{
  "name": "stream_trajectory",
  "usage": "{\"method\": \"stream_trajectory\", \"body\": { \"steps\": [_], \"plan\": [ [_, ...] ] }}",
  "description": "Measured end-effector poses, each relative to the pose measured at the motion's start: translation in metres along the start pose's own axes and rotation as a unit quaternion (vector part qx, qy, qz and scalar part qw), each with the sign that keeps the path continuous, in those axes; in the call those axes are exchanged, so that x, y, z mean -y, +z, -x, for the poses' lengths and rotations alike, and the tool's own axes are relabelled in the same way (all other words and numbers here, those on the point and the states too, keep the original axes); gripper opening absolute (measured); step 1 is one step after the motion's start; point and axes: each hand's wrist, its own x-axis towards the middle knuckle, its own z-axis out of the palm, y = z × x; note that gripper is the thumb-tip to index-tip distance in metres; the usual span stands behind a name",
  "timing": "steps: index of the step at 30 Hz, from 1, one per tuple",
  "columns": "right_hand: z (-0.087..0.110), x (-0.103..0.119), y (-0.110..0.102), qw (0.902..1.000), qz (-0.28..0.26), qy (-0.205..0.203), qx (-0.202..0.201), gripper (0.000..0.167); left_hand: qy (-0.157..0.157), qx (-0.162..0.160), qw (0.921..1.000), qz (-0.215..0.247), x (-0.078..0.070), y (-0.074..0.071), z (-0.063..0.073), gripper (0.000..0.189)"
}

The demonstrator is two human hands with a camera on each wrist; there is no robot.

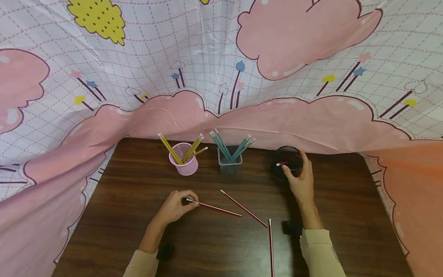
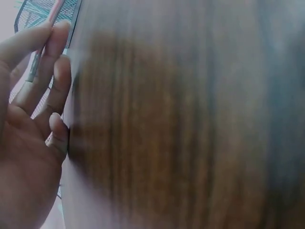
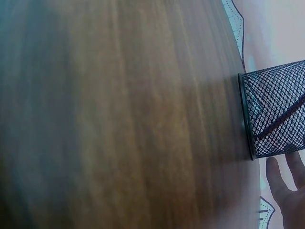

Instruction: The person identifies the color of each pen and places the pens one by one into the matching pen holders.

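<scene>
My left hand [image 1: 174, 206] pinches a red pencil [image 1: 221, 209] near its white eraser end between thumb and fingers. The pencil's other end points to the right, low over the table. In the left wrist view, the remaining fingers curl loosely beside the pencil [image 2: 36, 64]. My right hand [image 1: 303, 182] grips a black mesh pencil cup [image 3: 281, 112], thumb at the front and fingers round the right side. One red pencil [image 1: 282, 164] leans in that cup, its eraser end over the left rim. Two more red pencils, one slanted [image 1: 245, 209] and one lengthwise [image 1: 271, 246], lie on the table.
Left of the black cup stands a square mesh cup [image 1: 230, 167] with several teal pencils [image 1: 221, 146]. Farther left, a pink mesh cup [image 1: 188, 169] holds several yellow pencils [image 1: 169, 148]. A patterned cloth [image 1: 214, 119] hangs behind the dark wooden table [image 1: 207, 246].
</scene>
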Motion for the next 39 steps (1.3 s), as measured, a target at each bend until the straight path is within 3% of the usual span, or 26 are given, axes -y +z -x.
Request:
{"method": "stream_trajectory", "body": {
  "steps": [5, 10, 18, 25, 39],
  "plan": [
    [0.001, -0.001, 0.001, 1.0000, -0.002, -0.001, -0.001, 0.081, -0.019, -0.018, 0.9987, 0.044, -0.002, 0.000, 0.000, 0.012],
    [0.002, -0.002, 0.001, 1.0000, -0.004, 0.000, -0.002, 0.081, -0.018, -0.032, 0.9968, 0.071, -0.009, 0.002, -0.002, 0.015],
    [0.001, -0.001, 0.001, 0.9998, -0.020, 0.002, 0.001, 0.080, 0.020, -0.036, 0.9895, 0.138, -0.056, -0.012, -0.023, 0.009],
    [0.001, 0.000, 0.002, 0.9997, -0.022, 0.006, 0.000, 0.081, 0.028, -0.044, 0.9802, 0.191, -0.071, -0.014, -0.038, 0.011],
    [0.001, 0.011, 0.011, 0.9975, -0.025, 0.050, -0.044, 0.078, 0.048, -0.081, 0.9730, 0.211, -0.092, 0.003, -0.068, 0.010]
  ]
}}
